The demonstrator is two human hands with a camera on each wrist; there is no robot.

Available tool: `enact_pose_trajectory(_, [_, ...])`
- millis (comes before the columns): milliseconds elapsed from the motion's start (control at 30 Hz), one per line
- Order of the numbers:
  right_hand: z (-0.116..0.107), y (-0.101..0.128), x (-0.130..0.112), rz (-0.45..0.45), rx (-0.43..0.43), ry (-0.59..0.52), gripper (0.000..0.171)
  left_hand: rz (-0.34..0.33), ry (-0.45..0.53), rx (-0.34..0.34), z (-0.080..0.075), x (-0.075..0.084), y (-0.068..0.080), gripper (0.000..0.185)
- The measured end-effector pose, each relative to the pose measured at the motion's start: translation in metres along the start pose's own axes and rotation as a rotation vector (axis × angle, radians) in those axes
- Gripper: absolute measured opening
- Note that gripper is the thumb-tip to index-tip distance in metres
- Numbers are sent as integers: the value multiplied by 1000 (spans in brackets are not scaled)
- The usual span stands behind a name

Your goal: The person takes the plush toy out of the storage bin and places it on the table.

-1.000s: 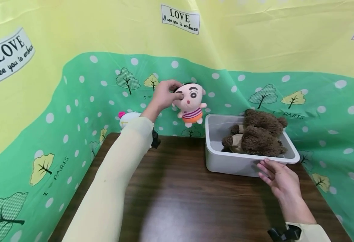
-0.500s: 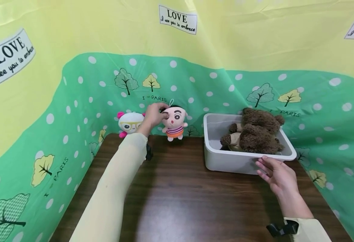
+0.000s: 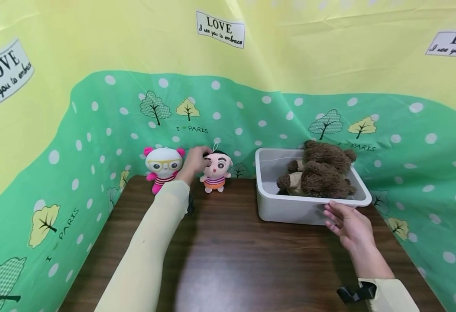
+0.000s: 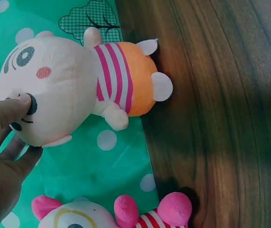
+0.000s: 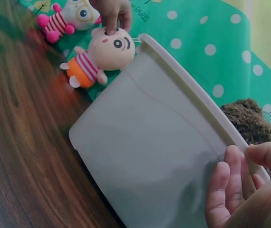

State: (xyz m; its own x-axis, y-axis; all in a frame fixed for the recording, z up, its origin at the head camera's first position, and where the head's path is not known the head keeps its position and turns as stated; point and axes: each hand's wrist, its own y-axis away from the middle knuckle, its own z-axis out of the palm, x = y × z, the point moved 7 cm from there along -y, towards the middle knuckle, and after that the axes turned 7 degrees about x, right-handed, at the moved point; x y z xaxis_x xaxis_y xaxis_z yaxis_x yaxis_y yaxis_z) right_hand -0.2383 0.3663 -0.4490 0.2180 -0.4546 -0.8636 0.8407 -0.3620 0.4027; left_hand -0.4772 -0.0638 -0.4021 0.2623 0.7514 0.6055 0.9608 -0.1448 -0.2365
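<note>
My left hand (image 3: pixel 195 163) pinches the head of a plush boy doll (image 3: pixel 215 172) with a striped shirt and orange shorts. In the left wrist view the thumb presses over one eye of the doll (image 4: pixel 115 71), with the other fingers behind its head. The doll is upright at the table's back edge, its feet at the wood. My right hand (image 3: pixel 353 227) grips the front rim of a grey plastic bin (image 3: pixel 290 211), thumb at the rim and fingers against the outer wall. Brown teddy bears (image 3: pixel 327 177) lie inside the bin.
A pink-and-white plush panda (image 3: pixel 163 165) with yellow glasses sits left of the doll, partly behind my left arm. Behind the dark wooden table (image 3: pixel 247 260) hangs a green and yellow printed cloth (image 3: pixel 247 112), which also runs along both sides.
My left hand has brought the doll down and to the left, from in front of the cloth to the table's back edge beside the panda. The right hand keeps its grip on the bin.
</note>
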Motion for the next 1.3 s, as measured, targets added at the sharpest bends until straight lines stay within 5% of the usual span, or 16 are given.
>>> enact_pose_trajectory(367, [-3,-1,2,3,26,19,7,4,-107,-50,3,7,3,47])
enact_pose_trajectory(867, [-3,-3,1,2,10,8,11,-8,-68,38,-22,10,6,41])
enact_pose_trajectory(1100, [2,-3,-1,-7,-44,-33,5,96,-66,25,-28,49,11,42])
enact_pose_trajectory(1300, [4,-3,1,21,-46,-72,6,244,-81,-59,-4,103,16,46])
